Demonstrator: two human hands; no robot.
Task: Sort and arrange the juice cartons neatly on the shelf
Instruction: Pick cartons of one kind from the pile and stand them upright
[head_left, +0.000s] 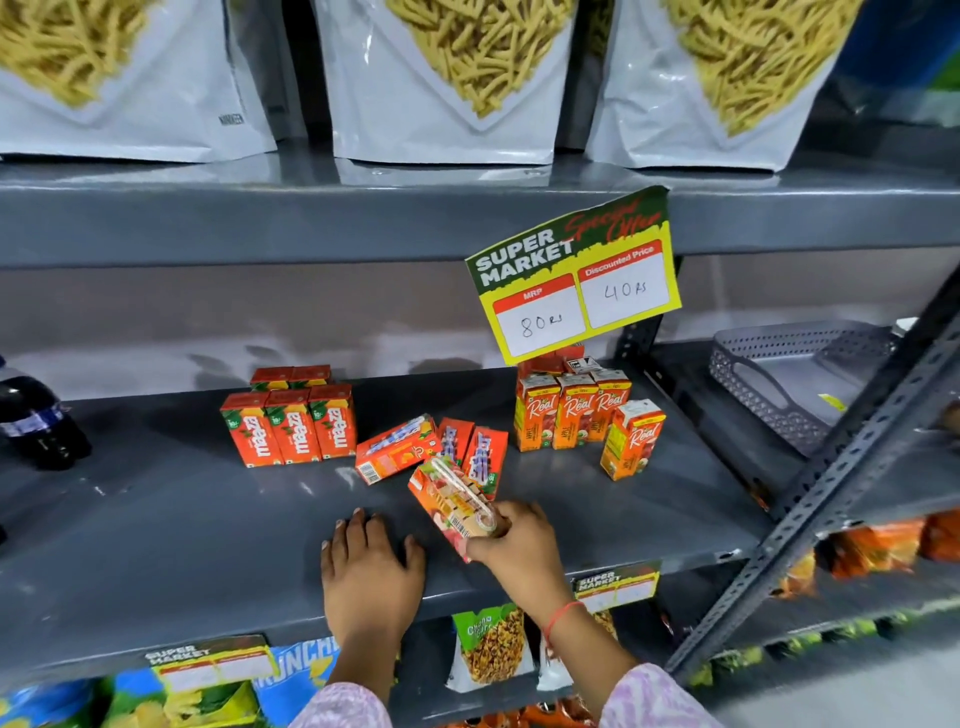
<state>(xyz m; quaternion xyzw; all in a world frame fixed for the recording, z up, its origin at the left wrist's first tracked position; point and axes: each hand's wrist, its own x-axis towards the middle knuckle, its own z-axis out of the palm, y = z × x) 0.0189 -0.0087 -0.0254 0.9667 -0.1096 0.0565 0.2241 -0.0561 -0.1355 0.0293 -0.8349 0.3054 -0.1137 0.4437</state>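
Gripping tilted juice carton (457, 506) at its near end: right hand (519, 545), fingers wrapped round it, straw side up, near middle of shelf (156, 519). Left hand (369, 566) released, flat on shelf just left of it, palm down. Farther: 3 loose cartons (431, 449) lying or leaning, untidy, touching held carton's far end. Far left: 3 upright Maaza cartons (288, 428) in row, more behind. Far right: Real cartons (571, 410) upright in row, 1 lone Real carton (631, 439) set apart to right. Price sign (574, 275) hangs above.
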